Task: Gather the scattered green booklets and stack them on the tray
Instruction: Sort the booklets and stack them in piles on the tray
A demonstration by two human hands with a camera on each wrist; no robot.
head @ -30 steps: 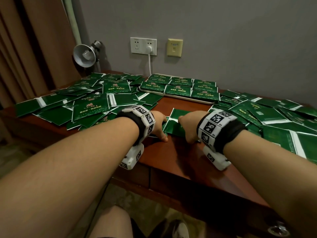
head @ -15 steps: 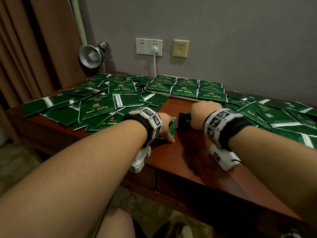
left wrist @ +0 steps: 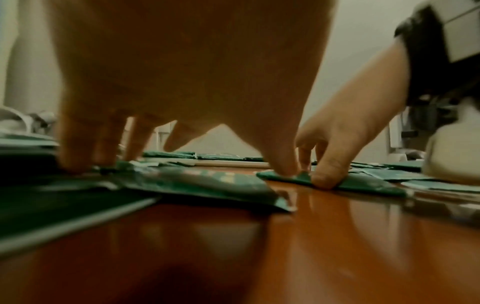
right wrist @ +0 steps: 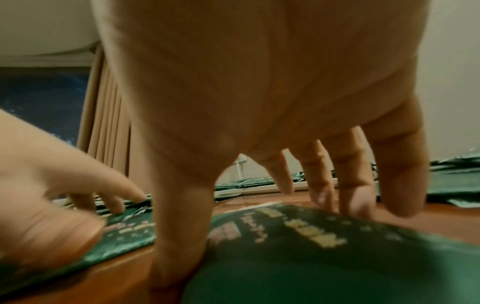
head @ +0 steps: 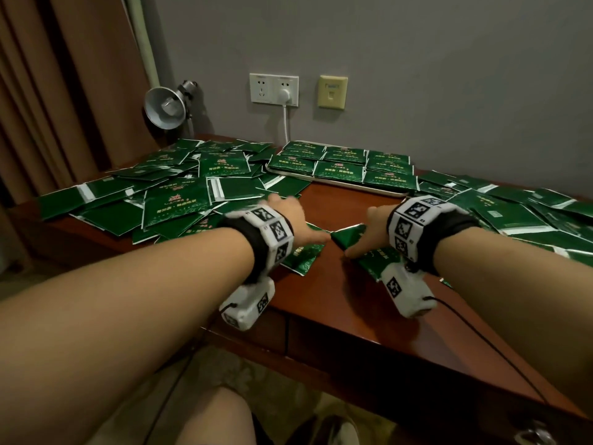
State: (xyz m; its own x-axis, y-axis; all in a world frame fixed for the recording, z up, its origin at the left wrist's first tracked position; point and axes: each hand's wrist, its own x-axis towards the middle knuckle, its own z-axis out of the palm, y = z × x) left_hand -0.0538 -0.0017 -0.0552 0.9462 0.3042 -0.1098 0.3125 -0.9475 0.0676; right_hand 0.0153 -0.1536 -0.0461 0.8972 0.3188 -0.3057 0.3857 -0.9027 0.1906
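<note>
While both hands sit low on the desk (head: pixel 337 284), each one is on its own green booklet, near side of the tray (head: pixel 337 184). Left hand (head: pixel 288 220): fingers spread and fairly straight, tips pressing down on the left booklet (head: pixel 303 256), nothing curled round it, so a flat press, not a clasp. In the left wrist view the fingertips (left wrist: pixel 78 162) land on the far edge of that booklet (left wrist: pixel 207 185). Right hand (head: pixel 372 229): thumb planted at the booklet's near-left edge, the four fingers reaching down over its far edge; the right wrist view shows the right booklet (right wrist: pixel 298 246) bowed up between them. Reads as a pinch closing on it, though the fingertip contact is blurred.

Key relation: the tray lies straight beyond both hands, against the wall, already lined with rows of booklets (head: pixel 340 170). Right booklet (head: pixel 349 237) lies skewed, one corner pointing at the left hand, the two booklets nearly touching corner to corner. Right hand looks nearer the tray's front edge. Likely next: lift, square up, carry forward.

Loose piles (head: pixel 173 203) spread left of the tray, more (head: pixel 513 213) to its right. Much still ungathered.
</note>
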